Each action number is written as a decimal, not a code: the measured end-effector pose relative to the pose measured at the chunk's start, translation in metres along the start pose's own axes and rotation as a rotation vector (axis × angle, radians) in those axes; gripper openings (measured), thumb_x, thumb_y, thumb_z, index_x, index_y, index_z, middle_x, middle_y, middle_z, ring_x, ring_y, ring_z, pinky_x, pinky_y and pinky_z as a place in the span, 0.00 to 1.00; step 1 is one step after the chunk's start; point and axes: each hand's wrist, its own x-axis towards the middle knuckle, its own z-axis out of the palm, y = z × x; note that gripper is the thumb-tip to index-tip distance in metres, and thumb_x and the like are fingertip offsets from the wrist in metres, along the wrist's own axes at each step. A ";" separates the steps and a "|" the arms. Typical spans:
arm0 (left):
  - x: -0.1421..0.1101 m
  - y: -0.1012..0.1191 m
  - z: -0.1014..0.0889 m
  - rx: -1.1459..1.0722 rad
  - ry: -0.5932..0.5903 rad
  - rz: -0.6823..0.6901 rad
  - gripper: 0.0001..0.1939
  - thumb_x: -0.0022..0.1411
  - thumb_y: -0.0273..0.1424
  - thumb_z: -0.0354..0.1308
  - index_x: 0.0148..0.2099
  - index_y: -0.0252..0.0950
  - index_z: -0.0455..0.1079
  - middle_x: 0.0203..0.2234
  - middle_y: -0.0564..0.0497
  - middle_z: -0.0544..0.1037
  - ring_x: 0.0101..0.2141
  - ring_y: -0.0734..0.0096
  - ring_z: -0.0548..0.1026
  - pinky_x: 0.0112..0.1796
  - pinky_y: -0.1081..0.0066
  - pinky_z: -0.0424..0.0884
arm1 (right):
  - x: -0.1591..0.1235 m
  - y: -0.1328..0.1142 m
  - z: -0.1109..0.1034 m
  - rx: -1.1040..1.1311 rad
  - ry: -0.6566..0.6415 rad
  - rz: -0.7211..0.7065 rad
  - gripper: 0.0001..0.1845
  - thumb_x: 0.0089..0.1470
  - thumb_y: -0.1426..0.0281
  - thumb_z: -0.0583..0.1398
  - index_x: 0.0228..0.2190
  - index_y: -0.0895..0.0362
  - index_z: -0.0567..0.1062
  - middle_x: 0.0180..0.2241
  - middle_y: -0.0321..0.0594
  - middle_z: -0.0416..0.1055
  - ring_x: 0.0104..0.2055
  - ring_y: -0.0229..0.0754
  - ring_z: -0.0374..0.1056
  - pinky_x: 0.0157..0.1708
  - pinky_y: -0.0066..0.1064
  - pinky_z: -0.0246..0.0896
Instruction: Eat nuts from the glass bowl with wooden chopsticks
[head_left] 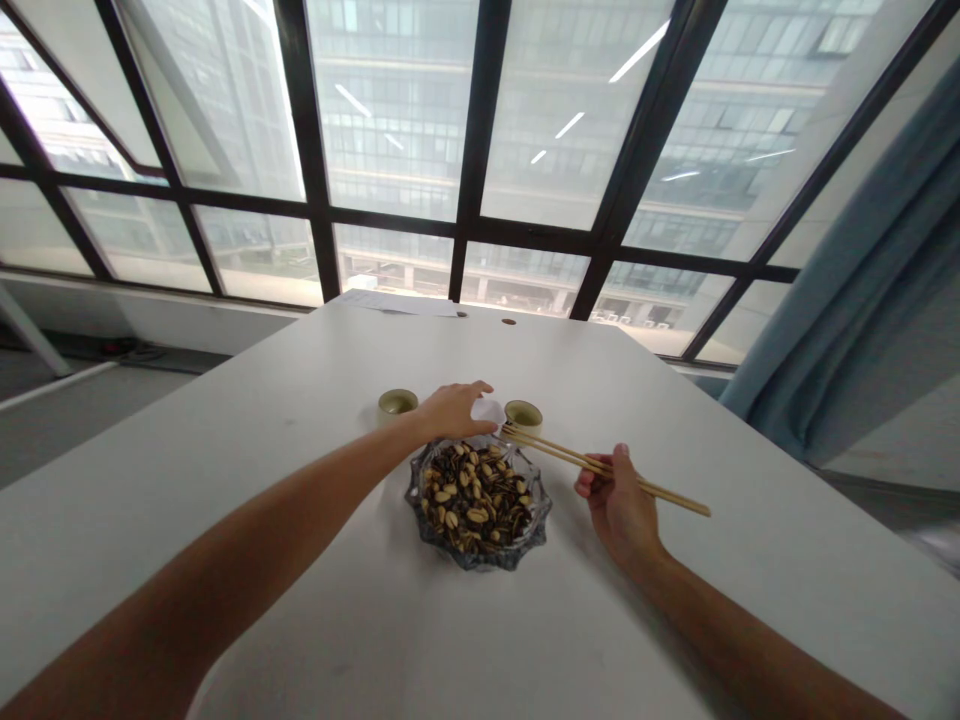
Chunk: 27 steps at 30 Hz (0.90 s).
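My left hand (454,410) reaches over the far rim of a glass bowl (541,520). Its thumb and fingers are around a small smooth white object (489,412), perhaps a cup, partly hidden by the hand. My right hand (619,500), to the right of the bowl, grips a pair of wooden chopsticks (559,450). Their tips point left and lie beside the white object, just in front of a green-glazed cup (523,416). Peanuts and dark sunflower seeds (476,495) fill the scalloped bowl.
Another green-glazed cup (396,402) stands left of my left hand. White paper (397,302) lies at the far edge of the white table (300,400), near two small round items (509,321). Beyond are dark-framed windows (469,180); a blue curtain (862,250) hangs at the right.
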 end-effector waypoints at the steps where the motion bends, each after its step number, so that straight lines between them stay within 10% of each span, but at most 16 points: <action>1: -0.001 0.000 0.000 0.004 0.032 0.033 0.33 0.57 0.43 0.64 0.61 0.37 0.64 0.54 0.42 0.76 0.52 0.52 0.75 0.54 0.57 0.68 | 0.001 -0.001 0.000 -0.008 -0.002 -0.046 0.31 0.40 0.42 0.70 0.22 0.59 0.76 0.16 0.36 0.69 0.18 0.35 0.65 0.16 0.24 0.61; 8: -0.011 0.003 -0.003 0.045 0.231 0.269 0.32 0.59 0.36 0.65 0.62 0.37 0.61 0.55 0.43 0.74 0.55 0.55 0.71 0.57 0.56 0.65 | 0.000 -0.008 0.000 -0.184 -0.161 -0.368 0.25 0.59 0.47 0.60 0.32 0.57 0.79 0.22 0.37 0.74 0.23 0.38 0.70 0.26 0.32 0.68; 19: -0.016 0.009 -0.002 0.050 0.242 0.214 0.34 0.58 0.42 0.66 0.62 0.35 0.62 0.53 0.41 0.76 0.53 0.53 0.73 0.57 0.54 0.64 | 0.001 -0.009 0.002 -0.550 -0.416 -0.657 0.16 0.62 0.56 0.60 0.35 0.55 0.79 0.28 0.40 0.77 0.29 0.42 0.74 0.29 0.33 0.70; 27: -0.008 0.002 0.000 0.137 0.154 0.081 0.34 0.60 0.47 0.62 0.61 0.32 0.64 0.47 0.39 0.79 0.49 0.53 0.76 0.59 0.55 0.60 | -0.008 -0.015 0.005 -0.466 -0.257 -0.663 0.24 0.67 0.54 0.53 0.30 0.56 0.78 0.22 0.39 0.74 0.23 0.39 0.68 0.23 0.30 0.64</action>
